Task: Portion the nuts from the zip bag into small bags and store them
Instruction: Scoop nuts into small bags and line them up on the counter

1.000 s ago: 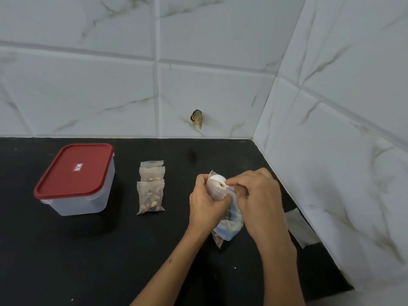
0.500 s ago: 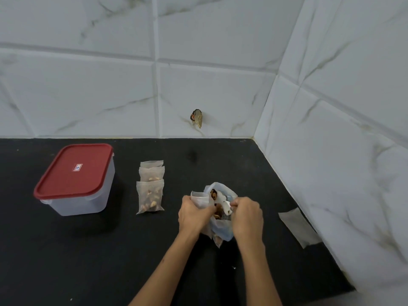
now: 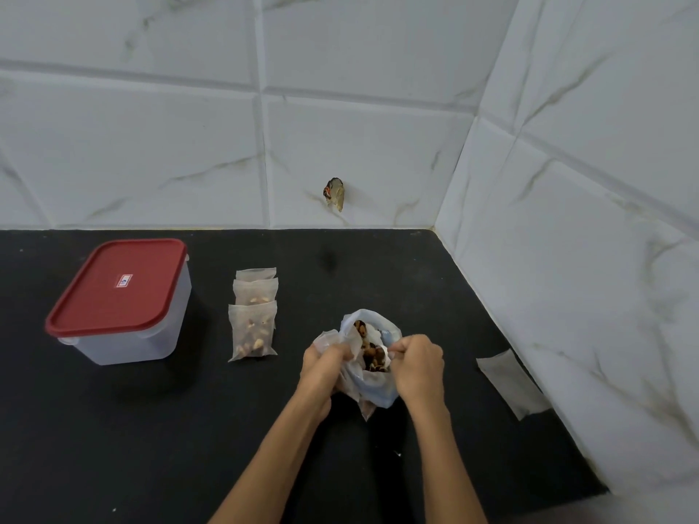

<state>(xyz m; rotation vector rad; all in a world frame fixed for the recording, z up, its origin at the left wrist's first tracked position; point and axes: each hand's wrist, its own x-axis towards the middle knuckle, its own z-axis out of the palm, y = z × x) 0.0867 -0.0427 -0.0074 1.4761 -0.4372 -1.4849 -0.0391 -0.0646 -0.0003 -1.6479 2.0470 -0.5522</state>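
Observation:
The clear zip bag (image 3: 372,385) stands on the black counter with its mouth pulled open, brown nuts (image 3: 372,357) visible inside. My left hand (image 3: 327,363) grips the bag's left rim together with a small translucent bag. My right hand (image 3: 418,363) grips the right rim. Three small filled bags (image 3: 252,329) lie overlapping in a row to the left. A clear container with a red lid (image 3: 119,283) sits at far left, lid on.
An empty small bag (image 3: 510,383) lies flat by the right wall. White marble tiles close off the back and right sides of the black counter (image 3: 113,448). A small brownish scrap (image 3: 334,192) sticks to the back wall.
Both hands lowered toward me with the bag. One second ago they were bunched over its top; now they are apart, the mouth is spread open and the nuts show.

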